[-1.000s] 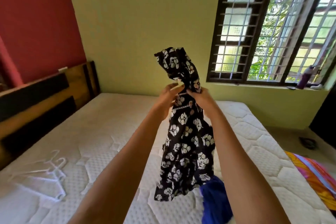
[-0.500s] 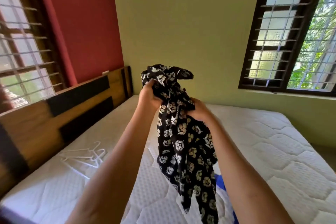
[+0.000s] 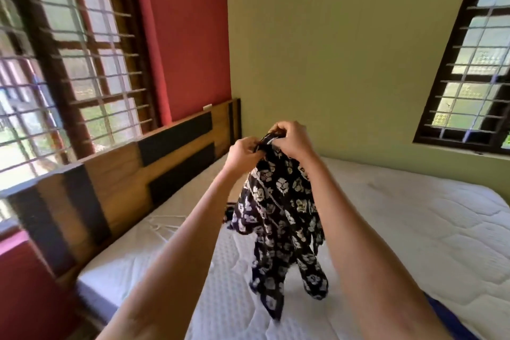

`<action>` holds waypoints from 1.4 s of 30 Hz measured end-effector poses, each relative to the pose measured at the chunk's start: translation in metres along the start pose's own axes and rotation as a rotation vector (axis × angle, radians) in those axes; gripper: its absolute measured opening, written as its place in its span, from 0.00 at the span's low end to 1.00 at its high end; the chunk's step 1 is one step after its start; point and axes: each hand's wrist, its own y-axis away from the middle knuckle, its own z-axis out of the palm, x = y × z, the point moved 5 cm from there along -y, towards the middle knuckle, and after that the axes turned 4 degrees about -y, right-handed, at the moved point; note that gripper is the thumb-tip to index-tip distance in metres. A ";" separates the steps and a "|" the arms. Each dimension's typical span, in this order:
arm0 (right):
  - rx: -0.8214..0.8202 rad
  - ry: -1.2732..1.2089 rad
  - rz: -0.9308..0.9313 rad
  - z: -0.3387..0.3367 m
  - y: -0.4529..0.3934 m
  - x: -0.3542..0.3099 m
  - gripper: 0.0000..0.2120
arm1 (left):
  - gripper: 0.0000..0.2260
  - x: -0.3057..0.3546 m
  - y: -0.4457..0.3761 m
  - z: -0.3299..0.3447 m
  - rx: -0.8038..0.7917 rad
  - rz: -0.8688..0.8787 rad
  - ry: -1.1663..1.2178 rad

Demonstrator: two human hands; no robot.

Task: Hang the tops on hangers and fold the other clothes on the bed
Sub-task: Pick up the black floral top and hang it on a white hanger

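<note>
I hold the black floral garment (image 3: 278,215) in the air above the white mattress (image 3: 414,229); my left hand (image 3: 242,154) and right hand (image 3: 289,141) sit close together at its top edge, each with fingers curled and pinching the fabric; the rest hangs bunched and twisted below them, clear of the bed. White hangers (image 3: 162,225) lie on the mattress near the wooden headboard (image 3: 116,174), partly hidden by my left forearm. I judge the current step to be finding the neckline or shoulders. Risks: the twisted cloth may hide the true opening, so a sleeve could be mistaken for the neck; a narrow two-point pinch may slip, dropping the garment; reaching for a hanger one-handed may let the fabric re-tangle.
</note>
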 end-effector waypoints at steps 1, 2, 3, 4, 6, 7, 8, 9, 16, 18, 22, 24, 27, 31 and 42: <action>0.056 0.015 0.002 0.006 -0.004 -0.007 0.07 | 0.09 -0.014 -0.001 -0.013 0.014 0.006 0.008; 0.121 0.035 0.010 0.006 -0.006 -0.010 0.06 | 0.09 -0.024 0.000 -0.020 0.006 0.029 -0.024; 0.179 0.052 0.013 0.010 -0.009 -0.014 0.06 | 0.09 -0.036 0.000 -0.029 -0.036 0.044 -0.082; 0.236 0.063 0.009 0.012 -0.009 -0.017 0.06 | 0.08 -0.045 0.001 -0.034 -0.074 0.069 -0.133; 0.321 0.039 -0.006 0.021 -0.010 -0.024 0.06 | 0.09 -0.060 -0.003 -0.045 -0.095 0.082 -0.149; 0.353 0.014 -0.012 0.025 -0.009 -0.027 0.06 | 0.09 -0.066 -0.004 -0.051 -0.085 0.071 -0.095; 0.374 -0.010 -0.014 0.032 -0.009 -0.032 0.07 | 0.09 -0.072 -0.006 -0.060 -0.082 0.052 0.012; 0.374 -0.030 -0.015 0.035 -0.010 -0.033 0.07 | 0.08 -0.077 -0.007 -0.064 -0.091 0.019 0.140; -0.018 -0.022 0.096 0.059 -0.023 -0.039 0.13 | 0.13 -0.105 -0.019 -0.091 -0.126 -0.148 0.497; -0.286 -0.067 0.181 0.069 -0.022 -0.037 0.11 | 0.12 -0.111 -0.024 -0.089 -0.131 -0.164 0.428; -0.507 -0.044 0.282 0.074 -0.028 -0.025 0.19 | 0.04 -0.118 -0.029 -0.089 -0.116 -0.096 -0.061; -0.511 0.083 0.217 0.082 -0.033 -0.021 0.13 | 0.05 -0.126 -0.030 -0.095 -0.050 -0.073 -0.428; -0.529 0.191 0.169 0.110 -0.036 -0.015 0.19 | 0.08 -0.153 -0.023 -0.107 0.134 -0.195 -0.640; -0.330 0.190 0.109 0.150 -0.031 0.007 0.18 | 0.13 -0.207 -0.001 -0.099 0.147 -0.381 -0.668; 0.426 -0.027 0.585 0.164 -0.012 0.077 0.10 | 0.22 -0.259 0.018 -0.120 0.535 -0.648 -0.580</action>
